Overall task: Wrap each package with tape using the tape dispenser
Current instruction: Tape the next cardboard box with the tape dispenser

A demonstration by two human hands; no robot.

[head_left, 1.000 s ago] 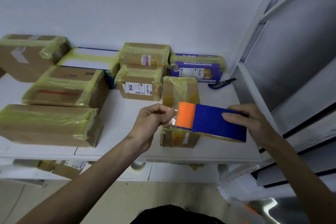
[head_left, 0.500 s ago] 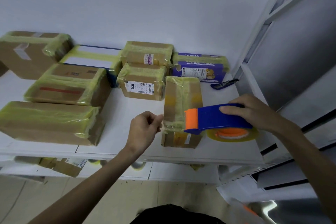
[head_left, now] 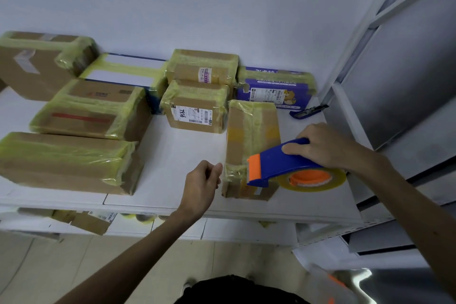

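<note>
Brown cardboard under yellowish, crinkled film: that is the package point(head_left: 249, 131) being worked on, a narrow oblong on the white shelf point(head_left: 182, 155). Its long axis runs twelve to six o'clock and its near end lies close to the shelf's front edge.

The right hand point(head_left: 325, 145) is curled over the back of the blue plastic tape dispenser point(head_left: 278, 163). The orange blade end points to nine o'clock and sits over the package's near part, while the amber tape roll point(head_left: 318, 180) hangs off the three o'clock side.

The left hand point(head_left: 199, 185) is just beside the package at nine o'clock, thumb and forefinger pinched together. It apparently holds the free end of the tape point(head_left: 233, 173). The film is clear and hard to make out, though a wrinkled sheen bridges pinch and blade.

So the strip lies crosswise, nine to three, square to the box's length. The left hand is the nearer one to the side wall where that end would, I judge, be pressed down.

From ten to twelve o'clock stand other taped boxes point(head_left: 81, 111), glossy and creased at the corners. A purple carton point(head_left: 274, 91) sits at one o'clock, with a dark box cutter point(head_left: 308, 112) beside it.
</note>
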